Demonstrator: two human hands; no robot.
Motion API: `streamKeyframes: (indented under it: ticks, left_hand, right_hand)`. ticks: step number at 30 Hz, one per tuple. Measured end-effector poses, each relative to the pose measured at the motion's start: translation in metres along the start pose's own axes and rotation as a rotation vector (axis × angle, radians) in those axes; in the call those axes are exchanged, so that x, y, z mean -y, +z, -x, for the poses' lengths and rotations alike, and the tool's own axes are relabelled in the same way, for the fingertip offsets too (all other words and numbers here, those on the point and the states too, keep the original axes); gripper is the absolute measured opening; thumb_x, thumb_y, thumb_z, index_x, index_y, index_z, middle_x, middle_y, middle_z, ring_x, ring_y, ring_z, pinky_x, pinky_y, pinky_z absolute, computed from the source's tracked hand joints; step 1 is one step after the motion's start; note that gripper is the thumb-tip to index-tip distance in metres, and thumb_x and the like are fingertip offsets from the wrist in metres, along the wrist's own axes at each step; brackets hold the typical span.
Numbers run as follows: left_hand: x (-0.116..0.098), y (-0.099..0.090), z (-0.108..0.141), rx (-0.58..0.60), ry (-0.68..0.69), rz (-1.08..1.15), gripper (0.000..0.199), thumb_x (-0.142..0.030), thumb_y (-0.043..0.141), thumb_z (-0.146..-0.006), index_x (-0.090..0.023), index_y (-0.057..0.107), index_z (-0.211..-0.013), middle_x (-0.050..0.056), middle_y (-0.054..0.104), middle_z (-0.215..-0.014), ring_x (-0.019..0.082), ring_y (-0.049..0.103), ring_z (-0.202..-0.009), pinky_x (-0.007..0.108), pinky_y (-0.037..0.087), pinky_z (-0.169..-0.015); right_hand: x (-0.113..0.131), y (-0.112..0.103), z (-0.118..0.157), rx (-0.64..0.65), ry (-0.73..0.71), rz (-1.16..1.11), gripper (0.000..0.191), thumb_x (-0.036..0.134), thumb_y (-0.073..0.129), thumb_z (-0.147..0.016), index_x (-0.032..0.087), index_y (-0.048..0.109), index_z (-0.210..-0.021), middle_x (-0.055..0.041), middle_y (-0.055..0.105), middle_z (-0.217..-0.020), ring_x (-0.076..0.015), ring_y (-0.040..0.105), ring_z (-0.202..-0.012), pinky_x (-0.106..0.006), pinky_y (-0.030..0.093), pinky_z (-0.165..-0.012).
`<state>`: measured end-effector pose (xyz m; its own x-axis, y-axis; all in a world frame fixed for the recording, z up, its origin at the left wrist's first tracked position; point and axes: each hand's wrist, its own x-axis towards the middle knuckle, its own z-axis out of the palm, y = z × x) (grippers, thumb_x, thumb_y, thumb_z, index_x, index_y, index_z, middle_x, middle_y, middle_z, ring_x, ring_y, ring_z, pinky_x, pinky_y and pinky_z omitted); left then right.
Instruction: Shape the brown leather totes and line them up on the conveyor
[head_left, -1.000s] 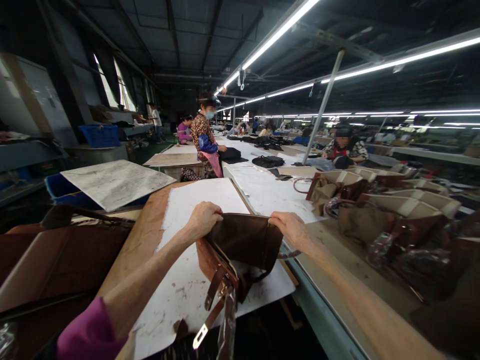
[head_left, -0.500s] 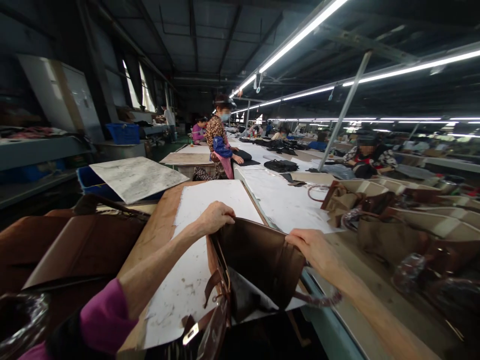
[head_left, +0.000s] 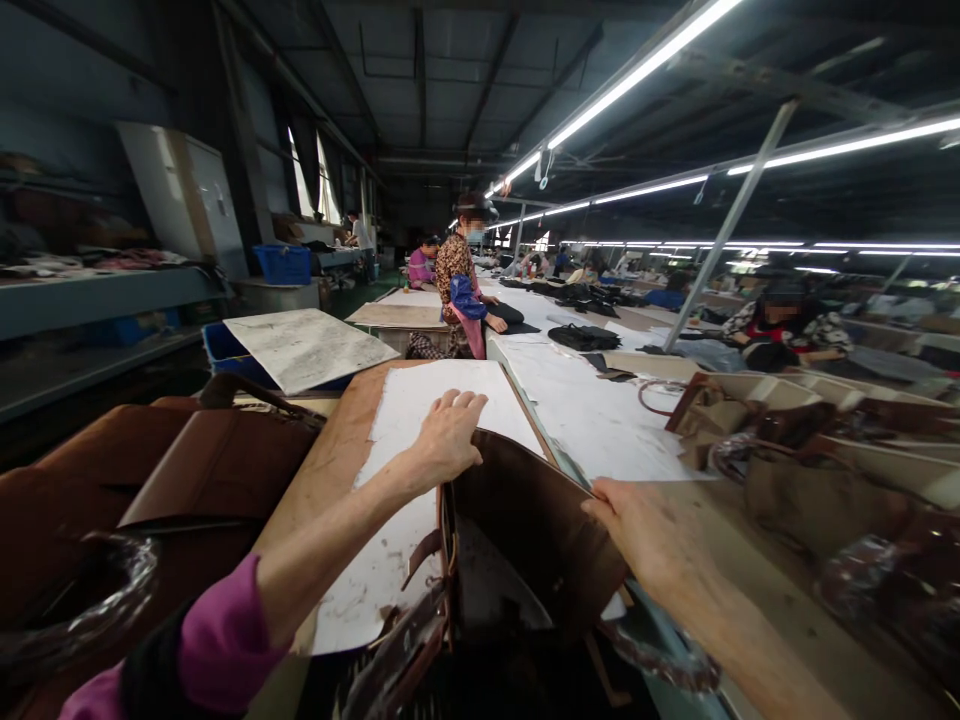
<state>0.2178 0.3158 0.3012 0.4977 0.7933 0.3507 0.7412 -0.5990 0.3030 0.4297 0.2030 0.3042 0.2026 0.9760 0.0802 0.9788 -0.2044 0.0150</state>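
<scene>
Held brown open-topped leather-look bag (head_left: 536, 530) by rim (head_left: 537, 458) in right hand (head_left: 649, 520), at white-papered bench (head_left: 409, 400)'s near edge; splayed left hand (head_left: 450, 435) by rim; apparently mid-positioning, probably needed firmer left grip next

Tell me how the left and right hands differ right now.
The left hand has fingers extended; the right hand pinches the brown bag by its rim.
The left forearm meets a purple sleeve; the right forearm shows no sleeve in view.
Both hands are bare and at the bag's upper edge.
</scene>
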Motion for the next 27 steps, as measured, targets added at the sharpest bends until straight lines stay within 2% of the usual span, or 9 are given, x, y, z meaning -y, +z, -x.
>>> streamKeyframes:
  ticks: [3, 5, 7, 12, 15, 19, 21, 24, 27]
  left_hand:
    - [0.015, 0.0, 0.011, 0.05, -0.284, 0.085, 0.074, -0.027, 0.069, -0.05, -0.016, 0.04, -0.117, 0.011, 0.055, -0.106, 0.025, 0.049, -0.097, 0.03, 0.04, -0.077]
    - [0.026, 0.005, 0.011, 0.093, -0.382, 0.205, 0.063, -0.024, 0.066, -0.052, -0.015, 0.045, -0.111, 0.008, 0.059, -0.092, 0.02, 0.055, -0.079, 0.025, 0.042, -0.063]
    - [0.034, 0.011, 0.008, 0.12, -0.429, 0.303, 0.049, -0.018, 0.06, -0.053, -0.015, 0.051, -0.101, 0.003, 0.06, -0.077, 0.015, 0.055, -0.064, 0.022, 0.039, -0.052]
    - [0.044, 0.023, 0.002, 0.072, -0.387, 0.417, 0.028, -0.015, 0.05, -0.057, -0.014, 0.061, -0.082, -0.002, 0.055, -0.058, 0.01, 0.05, -0.051, 0.019, 0.034, -0.045]
    - [0.049, 0.023, 0.002, 0.079, -0.33, 0.514, 0.027, -0.012, 0.048, -0.055, -0.014, 0.062, -0.078, -0.002, 0.057, -0.058, 0.01, 0.049, -0.052, 0.018, 0.034, -0.045]
    - [0.055, 0.021, 0.0, 0.226, -0.264, 0.72, 0.032, -0.006, 0.046, -0.05, -0.013, 0.062, -0.077, -0.003, 0.06, -0.061, 0.01, 0.051, -0.052, 0.018, 0.035, -0.045]
    - [0.058, 0.021, -0.002, 0.255, -0.282, 0.786, 0.03, -0.005, 0.046, -0.049, -0.012, 0.062, -0.074, -0.003, 0.059, -0.058, 0.01, 0.051, -0.051, 0.018, 0.035, -0.045]
    - [0.061, 0.024, -0.002, 0.229, -0.309, 0.85, 0.029, -0.006, 0.047, -0.049, -0.011, 0.062, -0.073, -0.003, 0.058, -0.056, 0.01, 0.05, -0.05, 0.019, 0.035, -0.045]
    - [0.062, 0.028, 0.0, 0.199, -0.311, 0.861, 0.029, -0.007, 0.048, -0.049, -0.011, 0.062, -0.075, -0.003, 0.058, -0.056, 0.009, 0.048, -0.047, 0.018, 0.033, -0.043]
  right_hand:
    - [0.009, 0.003, -0.011, -0.003, -0.009, 0.016, 0.017, 0.037, 0.049, -0.076, 0.024, 0.059, -0.073, -0.0054, 0.062, -0.072, -0.0242, 0.058, -0.07, -0.028, 0.028, -0.05]
    - [0.021, 0.007, -0.021, -0.005, -0.039, 0.019, 0.014, 0.034, 0.049, -0.077, 0.024, 0.059, -0.079, -0.0055, 0.063, -0.078, -0.0245, 0.058, -0.074, -0.029, 0.032, -0.054]
    - [0.037, 0.011, -0.03, -0.021, -0.07, 0.0, 0.015, 0.033, 0.049, -0.078, 0.024, 0.059, -0.086, -0.0057, 0.063, -0.083, -0.0237, 0.058, -0.078, -0.03, 0.035, -0.059]
    - [0.073, 0.02, -0.048, -0.089, -0.116, -0.035, 0.024, 0.037, 0.042, -0.083, 0.022, 0.056, -0.096, -0.0089, 0.063, -0.088, -0.0216, 0.058, -0.083, -0.03, 0.037, -0.066]
    - [0.072, 0.022, -0.058, -0.082, -0.145, -0.034, 0.025, 0.039, 0.042, -0.083, 0.023, 0.058, -0.093, -0.0079, 0.063, -0.087, -0.0219, 0.058, -0.083, -0.029, 0.037, -0.066]
    - [0.058, 0.022, -0.073, -0.057, -0.195, -0.066, 0.022, 0.04, 0.043, -0.082, 0.026, 0.059, -0.087, -0.0045, 0.063, -0.087, -0.0227, 0.057, -0.084, -0.029, 0.036, -0.063]
    - [0.056, 0.023, -0.077, -0.058, -0.213, -0.071, 0.021, 0.04, 0.043, -0.082, 0.026, 0.059, -0.086, -0.0036, 0.063, -0.086, -0.0221, 0.057, -0.084, -0.028, 0.035, -0.062]
    - [0.063, 0.026, -0.077, -0.097, -0.239, -0.037, 0.02, 0.039, 0.045, -0.081, 0.024, 0.058, -0.086, -0.0038, 0.064, -0.083, -0.0212, 0.058, -0.08, -0.027, 0.034, -0.059]
    - [0.075, 0.03, -0.075, -0.188, -0.36, -0.052, 0.02, 0.039, 0.046, -0.081, 0.024, 0.056, -0.09, -0.0022, 0.064, -0.086, -0.0194, 0.058, -0.08, -0.027, 0.034, -0.059]
